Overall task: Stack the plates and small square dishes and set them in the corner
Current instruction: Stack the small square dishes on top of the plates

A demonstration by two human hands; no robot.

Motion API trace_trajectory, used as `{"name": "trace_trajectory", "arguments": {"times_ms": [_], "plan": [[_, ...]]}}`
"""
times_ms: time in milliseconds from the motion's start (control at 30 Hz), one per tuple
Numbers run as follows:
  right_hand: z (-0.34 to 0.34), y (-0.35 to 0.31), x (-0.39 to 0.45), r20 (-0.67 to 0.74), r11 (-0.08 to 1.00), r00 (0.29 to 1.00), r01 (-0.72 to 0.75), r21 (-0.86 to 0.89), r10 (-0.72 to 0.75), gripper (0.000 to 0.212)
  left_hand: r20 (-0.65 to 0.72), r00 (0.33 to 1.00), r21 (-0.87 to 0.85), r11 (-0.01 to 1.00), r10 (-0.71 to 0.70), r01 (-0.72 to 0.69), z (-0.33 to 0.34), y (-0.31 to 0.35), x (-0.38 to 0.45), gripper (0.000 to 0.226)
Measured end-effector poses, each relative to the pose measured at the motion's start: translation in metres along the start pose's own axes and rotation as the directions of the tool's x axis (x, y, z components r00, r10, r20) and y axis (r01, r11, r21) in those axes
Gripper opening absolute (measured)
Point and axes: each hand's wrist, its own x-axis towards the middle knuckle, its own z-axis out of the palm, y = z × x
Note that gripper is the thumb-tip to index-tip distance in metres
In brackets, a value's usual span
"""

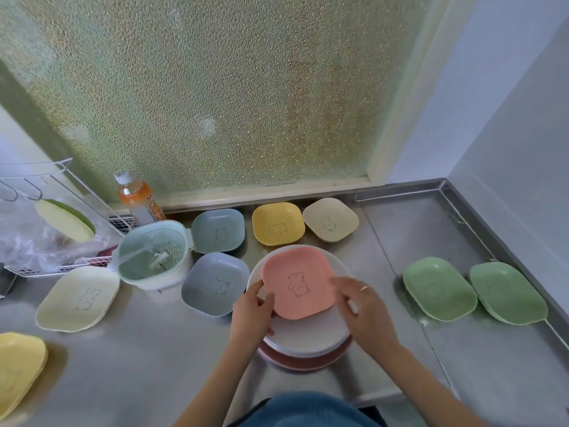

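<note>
A pink square dish (pixel 298 282) lies on top of a stack of round plates (pixel 308 343), white ones over reddish ones. My left hand (pixel 251 312) grips the dish's left edge and my right hand (pixel 363 306) grips its right edge. Behind the stack stand a blue-grey dish (pixel 219 230), a yellow dish (pixel 278 223) and a beige dish (pixel 331 219). A grey dish (pixel 215 283) sits left of the stack. Two green dishes (pixel 439 288) (pixel 508 292) lie at the right. A cream dish (pixel 78 298) and a yellow dish (pixel 18 371) lie at the left.
A mint strainer basket (pixel 152 254) stands left of the grey dish. An orange drink bottle (pixel 137 197) and a wire rack (pixel 61 217) with a plastic bag are at the back left. The steel counter's raised rim (pixel 446 186) forms the far right corner below a frosted window.
</note>
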Motion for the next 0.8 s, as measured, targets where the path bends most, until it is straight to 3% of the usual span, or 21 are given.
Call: {"name": "trace_trajectory", "arguments": {"times_ms": [67,133,233,333,500,633,733,800], "plan": [[-0.014,0.028,0.003,-0.205,0.991,0.969,-0.137,0.004,0.135,0.025,-0.012,1.0,0.016,1.0,0.008,-0.007,0.001,0.001,0.001,0.039],[-0.028,0.069,0.003,-0.313,0.931,0.889,-0.362,-0.033,0.335,0.03,-0.026,0.999,0.025,0.999,0.02,-0.02,0.002,0.002,0.002,0.04],[-0.039,0.131,-0.008,-0.198,0.708,0.756,-0.654,-0.265,0.624,0.046,-0.018,1.0,0.042,0.999,0.025,-0.025,0.001,0.001,0.006,0.041],[-0.04,0.157,-0.03,-0.014,0.559,0.648,-0.668,-0.491,0.761,0.038,-0.009,1.0,0.049,0.999,0.023,-0.023,-0.002,0.0,0.01,0.04],[-0.031,0.158,-0.047,-0.124,0.619,0.694,-0.696,-0.364,0.709,0.021,-0.005,1.0,0.025,0.999,0.022,-0.022,-0.003,-0.002,0.011,0.038],[-0.028,0.144,-0.042,-0.2,0.719,0.77,-0.638,-0.277,0.607,0.011,-0.019,1.0,0.013,1.0,0.018,-0.018,-0.003,-0.004,0.01,0.037],[-0.03,0.113,-0.028,-0.319,0.843,0.831,-0.518,-0.147,0.456,0.017,-0.02,1.0,0.006,1.0,0.013,-0.013,-0.003,-0.005,0.01,0.036],[-0.03,0.08,-0.014,-0.36,0.933,0.885,-0.348,-0.09,0.295,0.019,-0.018,1.0,-0.003,1.0,0.017,-0.017,-0.003,-0.005,0.01,0.034]]}}
